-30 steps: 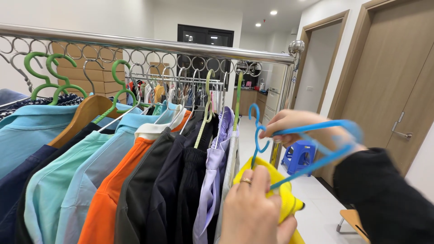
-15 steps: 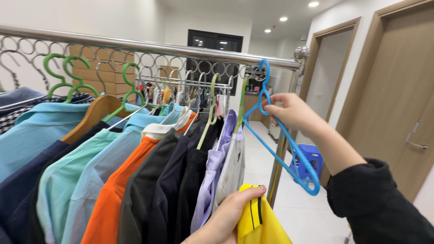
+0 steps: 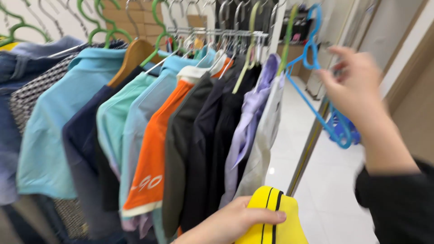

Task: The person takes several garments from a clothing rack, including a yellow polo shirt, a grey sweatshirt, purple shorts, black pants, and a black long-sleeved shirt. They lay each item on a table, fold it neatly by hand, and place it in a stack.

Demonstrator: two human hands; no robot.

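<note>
Right hand (image 3: 357, 83) fingers closed on blue plastic hanger (image 3: 316, 90), long axis running 11 to 5 o'clock; left hand (image 3: 230, 221) clamps yellow black-striped garment (image 3: 271, 217) at 7 o'clock, well apart

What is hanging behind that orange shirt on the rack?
Behind the orange shirt hang dark shirts, a lilac shirt and a pale garment. Their lower fronts overlap, so the rest stays hidden.

Right hand (image 3: 357, 86) lifts blue hanger (image 3: 318, 90) from lower right to upper right, beside rack; yellow garment (image 3: 271, 217) sinks to bottom edge.
</note>
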